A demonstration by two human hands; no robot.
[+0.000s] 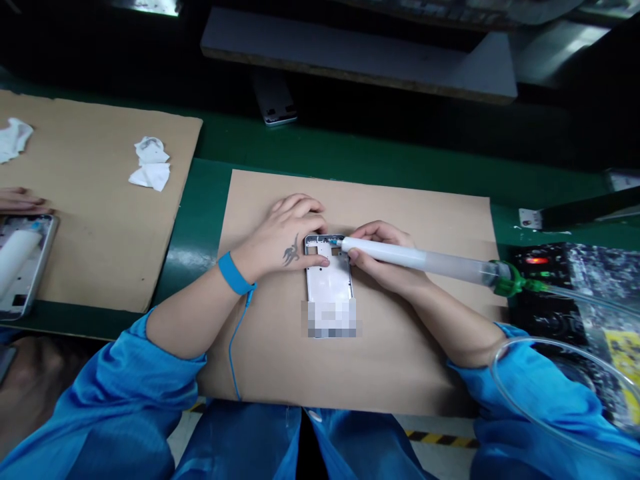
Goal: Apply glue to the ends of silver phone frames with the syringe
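Observation:
A light metal phone frame (330,283) lies on a brown cardboard sheet (280,373) in front of me. My left hand (295,237) grips its upper left edge, the thumb across the face and the fingers at the top side. In my right hand (383,253) is a white glue syringe (415,257), held close to its tip. The tip points left at the frame's upper right part, by a small blue spot; whether it touches is too small to tell. A green cap (507,278) with a clear hose closes the syringe's rear end.
At right stands a speckled black box (560,293) with a red light, with the clear hose (500,380) looping over my sleeve. Another phone frame (277,107) lies under the grey shelf (360,57). On the left, a co-worker's hand (20,200) is near another frame (40,267); crumpled wipes (151,163) lie on that cardboard.

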